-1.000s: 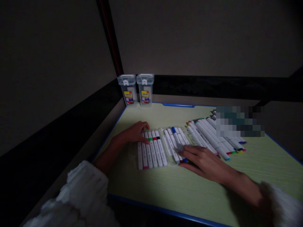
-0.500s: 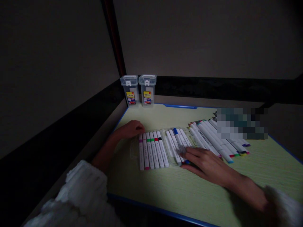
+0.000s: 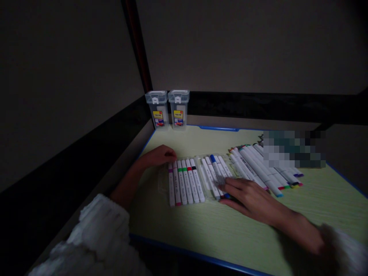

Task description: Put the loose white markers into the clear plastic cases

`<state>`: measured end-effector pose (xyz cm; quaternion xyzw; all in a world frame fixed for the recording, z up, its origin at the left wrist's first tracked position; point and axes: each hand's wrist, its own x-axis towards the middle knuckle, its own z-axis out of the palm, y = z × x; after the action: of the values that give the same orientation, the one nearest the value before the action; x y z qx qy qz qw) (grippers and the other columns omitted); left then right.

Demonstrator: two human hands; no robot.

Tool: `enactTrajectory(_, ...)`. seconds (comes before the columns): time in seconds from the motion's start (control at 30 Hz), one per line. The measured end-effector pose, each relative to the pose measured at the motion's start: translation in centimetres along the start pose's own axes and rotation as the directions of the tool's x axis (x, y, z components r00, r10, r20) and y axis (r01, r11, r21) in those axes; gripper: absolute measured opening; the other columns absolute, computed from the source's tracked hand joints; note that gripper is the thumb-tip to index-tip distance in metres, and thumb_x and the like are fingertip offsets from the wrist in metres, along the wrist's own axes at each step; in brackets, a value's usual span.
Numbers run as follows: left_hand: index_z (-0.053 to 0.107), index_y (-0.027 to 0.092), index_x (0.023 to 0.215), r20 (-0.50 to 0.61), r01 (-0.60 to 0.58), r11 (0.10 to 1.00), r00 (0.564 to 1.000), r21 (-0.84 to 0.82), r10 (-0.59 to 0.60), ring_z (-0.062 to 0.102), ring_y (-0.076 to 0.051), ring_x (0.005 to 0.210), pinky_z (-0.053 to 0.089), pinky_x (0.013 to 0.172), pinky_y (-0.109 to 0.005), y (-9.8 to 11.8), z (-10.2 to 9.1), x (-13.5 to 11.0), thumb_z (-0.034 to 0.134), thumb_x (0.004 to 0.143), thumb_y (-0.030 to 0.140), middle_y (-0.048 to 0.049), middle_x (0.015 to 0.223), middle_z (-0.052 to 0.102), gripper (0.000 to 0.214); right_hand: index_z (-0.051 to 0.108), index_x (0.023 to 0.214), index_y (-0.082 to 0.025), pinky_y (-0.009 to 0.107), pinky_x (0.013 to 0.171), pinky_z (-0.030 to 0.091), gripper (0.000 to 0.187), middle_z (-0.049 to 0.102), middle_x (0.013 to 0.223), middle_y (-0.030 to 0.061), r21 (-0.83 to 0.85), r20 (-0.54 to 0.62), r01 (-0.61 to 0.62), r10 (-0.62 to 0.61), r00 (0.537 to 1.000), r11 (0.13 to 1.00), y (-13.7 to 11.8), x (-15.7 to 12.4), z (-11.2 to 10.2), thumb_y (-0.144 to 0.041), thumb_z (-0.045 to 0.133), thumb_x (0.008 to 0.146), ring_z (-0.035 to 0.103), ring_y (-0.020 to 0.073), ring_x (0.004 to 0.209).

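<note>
My left hand (image 3: 161, 155) is curled closed at the far left corner of a clear plastic case (image 3: 163, 184), fingertips at its edge. In this left half a row of white markers (image 3: 186, 186) lies side by side, with purple, green, red and black bands. Over the right half, my right hand (image 3: 247, 195) has its fingers closed on the near end of a blue-capped marker (image 3: 216, 166), which lies across other white markers (image 3: 209, 174). Its fingers hide the near ends of several of them.
To the right of the case is a spread pile of white markers (image 3: 261, 170) with coloured ends. A blurred-out patch (image 3: 293, 149) covers its far right. Two lidded clear boxes (image 3: 157, 111) with yellow labels stand at the far left corner of the blue-edged table (image 3: 230, 239).
Both hands and the markers stay nearly in place. The whole view has shifted very slightly.
</note>
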<state>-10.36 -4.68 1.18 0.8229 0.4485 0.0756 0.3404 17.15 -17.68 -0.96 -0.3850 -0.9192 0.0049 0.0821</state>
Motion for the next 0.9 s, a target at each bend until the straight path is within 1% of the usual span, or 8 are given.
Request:
enactTrajectory(0.07, 0.061, 0.011, 0.076, 0.014, 0.012, 0.996, 1.0, -0.09, -0.011, 0.057, -0.013, 0.068, 0.042, 0.065, -0.023, 0.1, -0.1, -0.1, 0.054, 0.068, 0.024, -0.0025, 0.073, 0.063, 0.016, 0.059, 0.093, -0.016, 0.035, 0.059, 0.047, 0.032, 0.059, 0.08, 0.0077, 0.009, -0.009, 0.0, 0.0, 1.0, 1.0, 0.0, 0.0, 0.0, -0.037, 0.036, 0.088, 0.058, 0.0192, 0.07)
enactTrajectory(0.2, 0.058, 0.011, 0.074, 0.032, 0.022, 0.962, 0.999, -0.272, -0.014, 0.057, -0.012, 0.067, 0.043, 0.065, -0.024, 0.3, -0.2, -0.3, 0.061, 0.062, 0.021, -0.0017, 0.073, 0.062, 0.016, 0.058, 0.092, -0.016, 0.036, 0.06, 0.047, 0.033, 0.059, 0.081, 0.0078, 0.003, 0.015, -0.003, 0.003, 1.0, 1.0, 0.1, -0.1, 0.2, -0.039, 0.035, 0.088, 0.058, 0.0201, 0.072)
enactTrajectory(0.37, 0.053, 0.012, 0.072, 0.02, 0.016, 0.888, 1.0, -0.46, -0.008, 0.054, -0.008, 0.058, 0.042, 0.058, -0.022, 0.3, -0.1, -0.3, 0.063, 0.062, 0.022, 0.0015, 0.066, 0.059, 0.017, 0.058, 0.094, -0.016, 0.036, 0.06, 0.047, 0.032, 0.059, 0.082, 0.0079, -0.008, 0.006, 0.0, 0.0, 1.0, 1.0, 0.2, -0.2, 0.4, -0.038, 0.035, 0.088, 0.058, 0.02, 0.072)
enactTrajectory(0.47, 0.053, 0.013, 0.071, 0.012, 0.024, 0.845, 1.0, -0.533, -0.02, 0.053, -0.007, 0.054, 0.042, 0.055, -0.021, 0.5, -0.1, -0.4, 0.063, 0.063, 0.024, 0.0029, 0.063, 0.058, 0.017, 0.058, 0.093, -0.016, 0.035, 0.061, 0.047, 0.031, 0.058, 0.081, 0.0077, -0.013, -0.004, 0.011, -0.011, 1.0, 1.0, 0.2, -0.2, 0.4, -0.038, 0.036, 0.088, 0.058, 0.0191, 0.072)
enactTrajectory(0.6, 0.052, 0.012, 0.068, -0.02, 0.042, 0.779, 0.997, -0.626, -0.07, 0.053, -0.006, 0.053, 0.043, 0.054, -0.02, 0.7, 0.2, -0.2, 0.064, 0.064, 0.019, 0.0043, 0.06, 0.057, 0.015, 0.058, 0.091, -0.016, 0.033, 0.06, 0.046, 0.03, 0.059, 0.08, 0.0072, -0.004, -0.018, 0.016, -0.016, 1.0, 1.0, 0.2, -0.2, 0.4, -0.038, 0.036, 0.088, 0.057, 0.0183, 0.071)
enactTrajectory(0.7, 0.051, 0.012, 0.067, -0.044, 0.052, 0.736, 0.993, -0.675, -0.11, 0.054, -0.006, 0.051, 0.044, 0.052, -0.019, 1.0, 0.9, 0.3, 0.063, 0.065, 0.016, 0.0043, 0.057, 0.057, 0.013, 0.058, 0.089, -0.016, 0.034, 0.059, 0.046, 0.031, 0.058, 0.079, 0.0068, -0.001, -0.013, 0.009, -0.009, 1.0, 1.0, 0.2, -0.1, 0.4, -0.038, 0.036, 0.088, 0.057, 0.0185, 0.069)
enactTrajectory(0.77, 0.051, 0.011, 0.065, -0.055, 0.061, 0.724, 0.989, -0.687, -0.135, 0.055, -0.006, 0.05, 0.045, 0.052, -0.018, 1.4, 1.5, 0.6, 0.063, 0.066, 0.013, 0.004, 0.055, 0.057, 0.012, 0.059, 0.09, -0.016, 0.034, 0.059, 0.046, 0.031, 0.059, 0.08, 0.0072, 0.003, -0.022, 0.007, -0.007, 1.0, 1.0, 0.1, -0.1, 0.3, -0.037, 0.036, 0.088, 0.058, 0.0186, 0.07)
enactTrajectory(0.9, 0.051, 0.011, 0.063, -0.064, 0.081, 0.729, 0.983, -0.68, -0.17, 0.054, -0.005, 0.045, 0.045, 0.049, -0.017, 2.3, 2.4, 1.0, 0.061, 0.068, 0.01, 0.004, 0.051, 0.057, 0.011, 0.059, 0.092, -0.017, 0.033, 0.059, 0.046, 0.031, 0.06, 0.08, 0.0069, 0.02, -0.045, 0.004, -0.003, 0.999, 1.0, 0.1, -0.1, 0.3, -0.038, 0.037, 0.087, 0.058, 0.0179, 0.07)
